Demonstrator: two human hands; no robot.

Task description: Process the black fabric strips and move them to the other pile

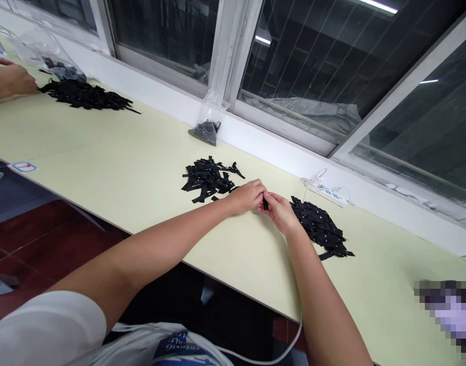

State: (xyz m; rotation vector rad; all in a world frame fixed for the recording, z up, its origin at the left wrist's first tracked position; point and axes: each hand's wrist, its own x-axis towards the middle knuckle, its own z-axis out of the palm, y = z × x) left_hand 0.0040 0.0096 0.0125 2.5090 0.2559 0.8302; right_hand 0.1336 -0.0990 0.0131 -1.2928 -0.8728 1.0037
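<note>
My left hand and my right hand meet above the table, fingertips together. A short black fabric strip shows between the fingers of my right hand. The fingers of my left hand are curled closed against the same spot; what they grip is mostly hidden. Just left of my hands lies a loose pile of black strips. On the other side, by my right wrist, a denser heap of black strips bears small shiny spots.
A clear plastic bag with dark pieces stands by the wall. A white power strip lies behind the right heap. At far left, another person's hand touches a third black pile. A white cable crosses my lap.
</note>
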